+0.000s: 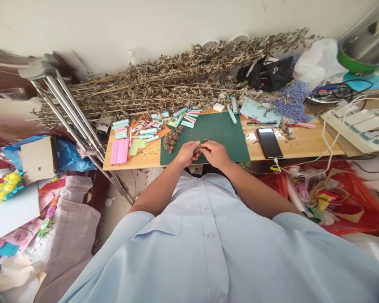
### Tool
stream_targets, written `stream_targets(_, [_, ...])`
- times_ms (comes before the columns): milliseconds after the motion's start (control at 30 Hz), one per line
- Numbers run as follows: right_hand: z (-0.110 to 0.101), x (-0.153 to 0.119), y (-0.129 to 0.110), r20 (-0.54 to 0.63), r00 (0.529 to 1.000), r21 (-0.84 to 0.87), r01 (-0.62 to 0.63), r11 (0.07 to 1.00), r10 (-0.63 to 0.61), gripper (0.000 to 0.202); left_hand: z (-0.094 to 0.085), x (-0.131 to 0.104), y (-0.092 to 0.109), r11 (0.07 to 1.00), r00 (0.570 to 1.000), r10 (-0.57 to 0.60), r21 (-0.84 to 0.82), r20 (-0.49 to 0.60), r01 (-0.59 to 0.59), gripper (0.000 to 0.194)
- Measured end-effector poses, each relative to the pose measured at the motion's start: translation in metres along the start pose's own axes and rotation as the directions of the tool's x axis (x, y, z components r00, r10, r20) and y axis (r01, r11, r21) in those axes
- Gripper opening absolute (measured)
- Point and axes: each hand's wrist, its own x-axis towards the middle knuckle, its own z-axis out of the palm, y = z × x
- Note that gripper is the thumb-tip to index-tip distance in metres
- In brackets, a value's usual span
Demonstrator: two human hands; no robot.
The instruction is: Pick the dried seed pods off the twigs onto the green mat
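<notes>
Over the front edge of a green mat (213,126), my left hand (188,154) and my right hand (215,154) meet, fingers closed on a small clump of dried plant (199,149). Much of the clump is hidden by the fingers. A pile of brown, crumpled plant balls (171,139) lies on the mat just left of my left hand. Further left are rolled blue and pink paper tubes (150,131) and a pink folded paper piece (120,151).
Long dried plant stalks (164,82) cover the back of the wooden table (252,145). A phone (269,143) on a cable, purple string (291,101) and a power strip (356,126) are at right. Metal crutches (72,107) lean at left.
</notes>
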Motion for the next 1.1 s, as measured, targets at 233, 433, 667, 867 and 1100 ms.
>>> stream_targets(233, [0.004, 0.000, -0.001, -0.030, 0.997, -0.003, -0.073, 0.997, 0.073, 0.016, 0.002, -0.002, -0.002, 1.000, 0.998, 0.025, 0.001, -0.054, -0.025, 0.033])
stream_targets(433, [0.004, 0.001, -0.010, -0.012, 1.000, -0.145, -0.003, 0.989, 0.001, 0.021, 0.002, -0.003, -0.003, 1.000, 0.999, 0.018, 0.023, -0.043, -0.017, 0.032])
stream_targets(667, [0.019, 0.003, -0.003, -0.113, 0.963, 0.096, -0.236, 0.967, 0.246, 0.012, 0.001, -0.004, -0.002, 1.000, 0.999, 0.003, -0.026, -0.044, -0.004, 0.032])
stream_targets(867, [0.028, 0.006, 0.006, 0.023, 0.870, 0.538, -0.427, 0.727, 0.493, 0.019, 0.002, -0.008, -0.001, 0.999, 0.999, 0.000, -0.047, -0.039, -0.002, 0.032])
stream_targets(1100, [0.010, -0.002, -0.002, -0.044, 0.980, 0.123, -0.187, 0.975, 0.194, 0.020, 0.000, -0.003, -0.006, 1.000, 0.999, 0.018, -0.009, -0.035, -0.018, 0.032])
